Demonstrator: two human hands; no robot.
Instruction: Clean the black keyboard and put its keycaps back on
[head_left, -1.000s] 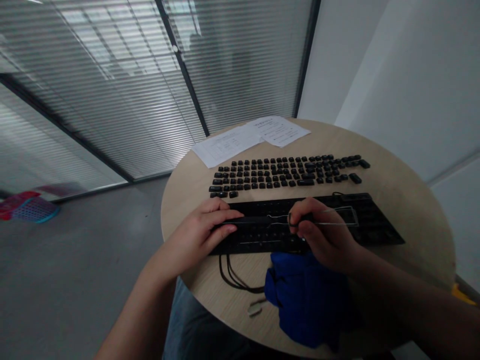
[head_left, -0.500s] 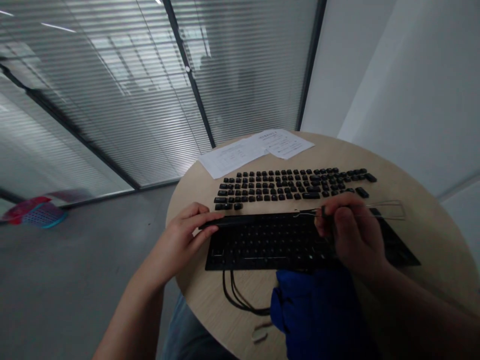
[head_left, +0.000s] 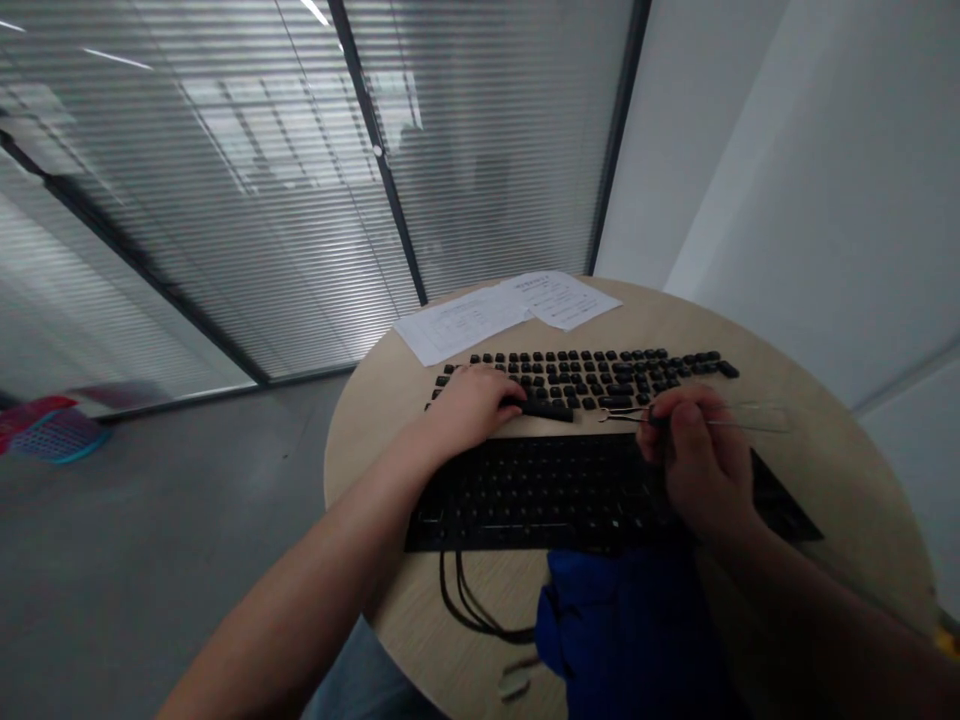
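My left hand [head_left: 474,408] is closed on one end of a long black spacebar keycap [head_left: 546,411], just behind the keyboard and low over the laid-out keycaps [head_left: 559,367]. In my right hand [head_left: 701,455] is a wire keycap puller [head_left: 759,416]. Its hooked tips point left and its wire loop sticks out to the right. That hand hovers over the right part of the black keyboard [head_left: 525,490], whose caps are off across most of the visible deck. My right hand and forearm hide some of the keyboard.
Two printed sheets [head_left: 465,325] lie at the back of the round wooden table [head_left: 360,430]. Black cables [head_left: 469,612] and a blue cloth [head_left: 607,640] are at the front edge. A pink and blue basket [head_left: 64,430] stands on the floor.
My left hand has moved right and away from me, carrying the spacebar keycap from the keyboard's back left edge to the keycap rows. My right hand stays nearly in place with the puller.
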